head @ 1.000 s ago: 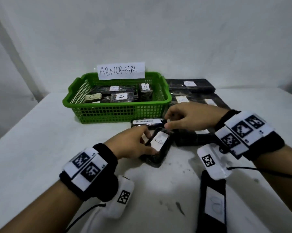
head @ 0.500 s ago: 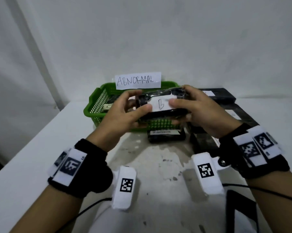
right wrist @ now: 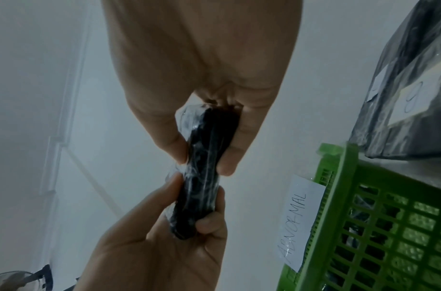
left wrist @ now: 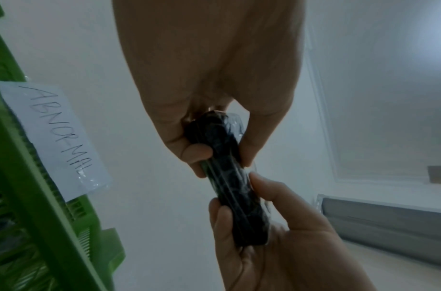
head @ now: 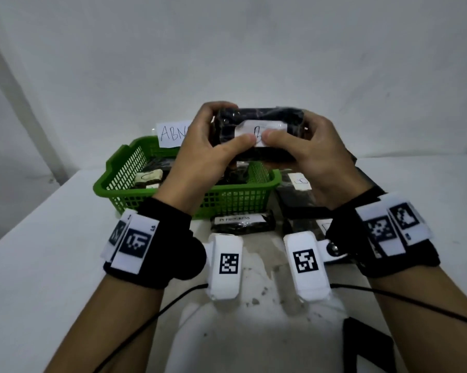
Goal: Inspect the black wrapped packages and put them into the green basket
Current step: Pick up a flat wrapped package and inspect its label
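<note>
Since a second ago, glossy film-wrapped black package (head: 256, 130) off the table, higher, pinched by left hand (head: 213, 146) and right hand (head: 305, 154).

Below both hands the green basket (head: 124, 168) lies open-topped, though packages (head: 149, 176) already crowd its floor.

Black wrapped package (head: 259, 122) (white label) raised above green basket (head: 124, 168)

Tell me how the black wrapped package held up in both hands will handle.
The black wrapped package looks stiff: it spans left hand and right hand without sagging. Its glossy film wrap could be slippery. Flat-sided, so unlikely to roll.
</note>
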Available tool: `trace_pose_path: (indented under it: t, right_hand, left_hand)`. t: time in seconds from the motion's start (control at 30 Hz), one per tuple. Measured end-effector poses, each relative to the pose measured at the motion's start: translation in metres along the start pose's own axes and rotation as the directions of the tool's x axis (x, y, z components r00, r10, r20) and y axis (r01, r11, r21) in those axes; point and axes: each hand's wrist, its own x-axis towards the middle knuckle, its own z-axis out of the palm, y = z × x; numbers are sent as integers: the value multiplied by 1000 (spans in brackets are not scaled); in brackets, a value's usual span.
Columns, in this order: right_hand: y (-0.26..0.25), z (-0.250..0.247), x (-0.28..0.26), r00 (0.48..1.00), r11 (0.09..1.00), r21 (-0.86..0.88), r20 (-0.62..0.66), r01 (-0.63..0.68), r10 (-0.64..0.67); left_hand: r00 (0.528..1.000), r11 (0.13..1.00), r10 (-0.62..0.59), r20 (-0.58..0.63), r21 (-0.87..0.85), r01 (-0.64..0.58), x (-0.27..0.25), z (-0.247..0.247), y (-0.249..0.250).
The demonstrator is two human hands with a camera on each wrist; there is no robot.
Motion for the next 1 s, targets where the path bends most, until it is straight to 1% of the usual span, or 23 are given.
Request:
trace_pose_path:
  t: [0.1, 0.2, 0.27, 0.33, 0.43, 0.5, 0.53, 0.6, 0.8, 0.87, 0.93, 1.0]
  right_hand:
    - [-2, 1, -1, 999, 998, -45, -36, 37, -38]
    - [-1, 0, -2, 1000, 996, -85, -3, -17, 17]
    - [0, -2, -3, 998, 986, -159, 21, -51, 55]
    - [0, -3, -5, 991, 976, -195, 67, -99, 114]
    - [-2, 0, -4, 965, 972, -65, 116, -228, 234]
    - [-4, 1, -3, 958, 963, 12, 107, -271, 268]
    - [-3, 2, -2, 960, 963, 42, 99, -267, 262]
    - [-1, 3, -2, 972, 972, 64, 84, -227, 221]
    - [0, 8, -3, 996, 995, 48, 14, -91, 91]
    - [-1, 12, -6, 1000, 999, 22, -4, -27, 27]
    - [-2, 14, -8, 999, 999, -1, -7, 43, -43]
    - [-6, 13, -9, 995, 995, -21, 9, 102, -102]
  left_hand:
    - [999, 999, 34, -27, 29, -33, 2, 0, 1]
    - [1000, 997, 13, -16, 81, -12, 1, -5, -3]
    - [1000, 995, -25, 4, 99, 24, 1, -8, -5]
    - [1000, 995, -23, 19, 99, 21, 1, -10, -5]
    - [999, 997, -17, 42, 79, 14, 2, -15, -3]
    - [994, 997, -72, 78, 18, 71, 1, -15, -1]
    - [991, 996, -93, 93, 6, 93, 0, -14, 0]
    - [991, 995, -95, 91, 13, 94, -2, -12, -1]
    - [1000, 999, 21, 22, 44, -22, -2, -10, -1]
    - [998, 995, 69, -6, 69, -69, -2, -11, -2]
    - [995, 992, 103, -9, 72, -102, -4, -11, -1]
    - [997, 997, 71, 9, 26, -71, -6, -12, 2]
